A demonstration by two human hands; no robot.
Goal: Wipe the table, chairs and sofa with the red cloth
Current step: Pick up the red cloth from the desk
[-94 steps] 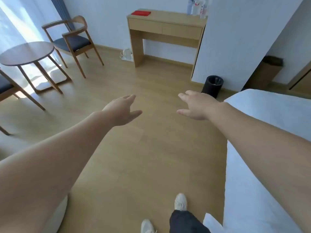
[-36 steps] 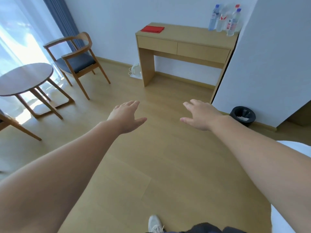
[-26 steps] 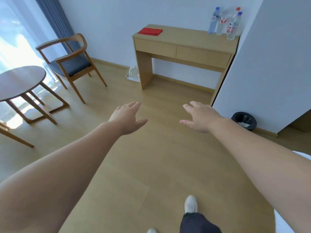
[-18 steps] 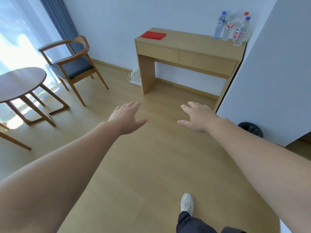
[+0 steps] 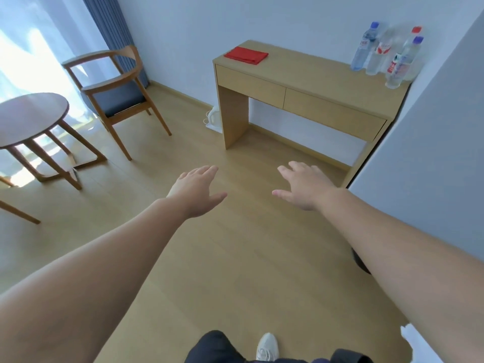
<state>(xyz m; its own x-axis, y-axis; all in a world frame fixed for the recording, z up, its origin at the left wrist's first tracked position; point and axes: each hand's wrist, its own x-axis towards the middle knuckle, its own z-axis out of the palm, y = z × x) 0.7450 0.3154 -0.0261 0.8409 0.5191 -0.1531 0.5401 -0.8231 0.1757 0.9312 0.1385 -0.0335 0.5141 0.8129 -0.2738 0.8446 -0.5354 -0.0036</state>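
The red cloth [image 5: 246,55] lies folded flat at the left end of the desk [image 5: 309,72], in the upper middle of the frame, well apart from the bottles [image 5: 387,53] at the desk's right end. It looks thin, soft and light, so it should crumple and drape when lifted. A pinch at its near edge, or a palm bunching it from above, would likely do; it may unfold on the way up.

The left hand [image 5: 196,189] and right hand [image 5: 303,187] hover mid-frame over the floor, fingers straight and slightly spread, holding nothing. The round table [image 5: 28,116] and a chair [image 5: 115,85] stand at the left.

Compared with 2.6 s ago, the desk and cloth sit larger and lower in the frame, the bed at the right has nearly gone, and both hands keep the same pose
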